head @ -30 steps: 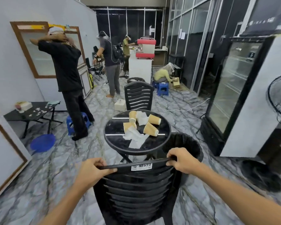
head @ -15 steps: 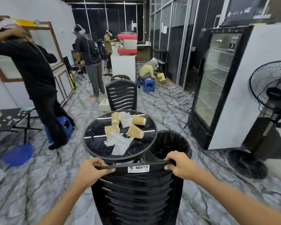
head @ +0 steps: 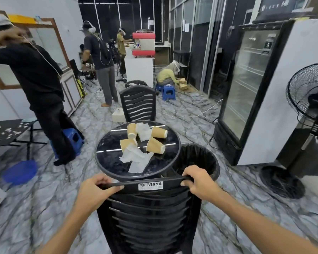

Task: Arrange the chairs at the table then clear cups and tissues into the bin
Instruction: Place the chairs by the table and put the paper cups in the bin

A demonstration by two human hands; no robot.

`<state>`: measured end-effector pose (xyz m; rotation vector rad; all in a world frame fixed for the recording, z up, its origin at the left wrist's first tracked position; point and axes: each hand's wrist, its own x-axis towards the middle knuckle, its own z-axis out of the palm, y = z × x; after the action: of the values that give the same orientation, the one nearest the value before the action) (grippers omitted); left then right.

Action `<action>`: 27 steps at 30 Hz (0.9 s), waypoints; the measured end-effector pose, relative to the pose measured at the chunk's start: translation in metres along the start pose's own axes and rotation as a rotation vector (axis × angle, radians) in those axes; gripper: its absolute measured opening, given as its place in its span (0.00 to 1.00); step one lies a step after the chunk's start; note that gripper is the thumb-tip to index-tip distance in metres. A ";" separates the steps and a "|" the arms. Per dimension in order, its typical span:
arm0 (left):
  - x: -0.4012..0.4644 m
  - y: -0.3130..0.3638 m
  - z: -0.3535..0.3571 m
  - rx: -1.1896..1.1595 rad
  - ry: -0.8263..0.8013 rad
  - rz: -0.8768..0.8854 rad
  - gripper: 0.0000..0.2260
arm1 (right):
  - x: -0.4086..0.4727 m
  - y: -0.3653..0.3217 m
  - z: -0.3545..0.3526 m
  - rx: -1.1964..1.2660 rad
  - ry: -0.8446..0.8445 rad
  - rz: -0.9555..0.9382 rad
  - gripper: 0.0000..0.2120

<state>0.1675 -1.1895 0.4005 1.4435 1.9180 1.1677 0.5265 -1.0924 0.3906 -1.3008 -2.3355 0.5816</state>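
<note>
- Fingers [head: 186, 182] of the right hand [head: 200, 182] curl over the top rail of the near black chair [head: 151, 217], clenched around it near its right end.
- Fingers [head: 106, 186] of the left hand [head: 95, 191] are wrapped round the same rail near its left end, thumb on the near side.
- That chair stands with its slatted back toward the camera, its top rail just beside the near edge of the round black surface [head: 106, 154]; a white label reading M972 sits on the rail between the two hands.
- A second black chair [head: 138, 105] stands upright on the far side of the surface, facing it.
- Four brown paper cups [head: 155, 145] lie tipped on their sides on the surface, two toward the far edge and two nearer the middle.
- Crumpled white tissues [head: 136, 158] lie among the cups, one bunch between the far two, a larger spread toward the near edge.
- A black-lined bin [head: 196, 156] stands on the floor just right of the surface, close to the right hand.
- A glass-door fridge [head: 246, 85] and a standing fan [head: 308, 99] are off to the right.
- A person in black [head: 35, 79] stands at the left beside a blue stool [head: 73, 140]; a blue basin [head: 19, 172] lies on the marble floor nearby.
</note>
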 end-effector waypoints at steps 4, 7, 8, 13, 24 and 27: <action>-0.006 -0.019 -0.014 -0.025 0.014 -0.033 0.23 | 0.009 -0.016 0.010 0.001 -0.064 -0.039 0.07; -0.008 -0.024 -0.023 0.003 -0.112 -0.064 0.27 | 0.005 -0.019 0.012 0.006 -0.105 -0.008 0.08; -0.009 -0.024 -0.025 0.013 -0.158 -0.072 0.28 | 0.002 -0.019 0.013 0.017 -0.107 0.012 0.09; -0.028 -0.029 -0.030 -0.091 -0.209 -0.098 0.33 | -0.020 -0.028 0.014 0.019 -0.148 0.059 0.10; -0.117 -0.032 -0.031 0.029 -0.209 -0.046 0.06 | -0.106 -0.038 0.038 -0.023 -0.121 0.043 0.07; -0.141 -0.043 -0.031 0.058 -0.203 -0.067 0.09 | -0.130 -0.039 0.048 -0.024 -0.104 0.024 0.07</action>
<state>0.1684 -1.3357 0.3642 1.4556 1.8575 0.9044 0.5371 -1.2307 0.3533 -1.3409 -2.4200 0.6447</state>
